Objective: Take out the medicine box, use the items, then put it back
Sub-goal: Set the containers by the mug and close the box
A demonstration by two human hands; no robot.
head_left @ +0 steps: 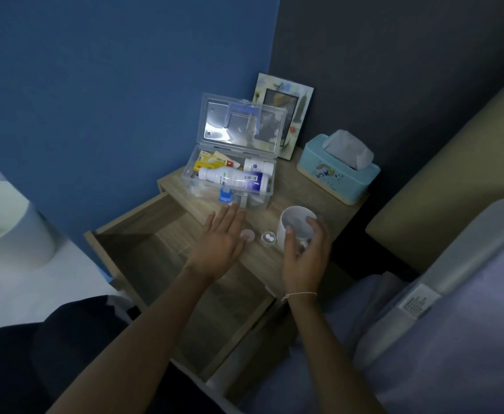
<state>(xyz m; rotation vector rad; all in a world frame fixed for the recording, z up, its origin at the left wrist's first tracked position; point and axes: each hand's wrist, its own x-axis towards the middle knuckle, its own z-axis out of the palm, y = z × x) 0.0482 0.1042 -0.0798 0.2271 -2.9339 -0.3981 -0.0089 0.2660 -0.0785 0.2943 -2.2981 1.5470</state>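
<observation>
Desk (292, 186) first, the small wooden one wedged between the blue wall and the bed, with its drawer (143, 234) pulled right out below and looking empty. On the desk's back half sits the clear medicine box (230, 180), lid tipped up against a picture frame (286, 115), a long white bottle (233, 179) lying across the other packets inside. To its right stands a blue tissue box (339, 171), well clear of the action.

Now the mug (298, 227), white, near the front edge, and the right hand (304, 258) is cupped around its near side, fingers curled narrow at the wall and handle, though whether it has a real hold is hard to call. The left hand (221, 240) hangs flat and spread over the desk front, fingers wide, holding nothing, fingertips just short of the box's blue latch (225, 195).

Between the hands lie a pink cap (247, 236) and a tiny clear cup (267, 239) carrying two white pills (268, 239). This looks like the taking-the-dose step. Best play: lift the mug straight up, keeping the wrist off that little cup just beside it, and bring the left hand down over the cup from above so the pills don't tip out.
</observation>
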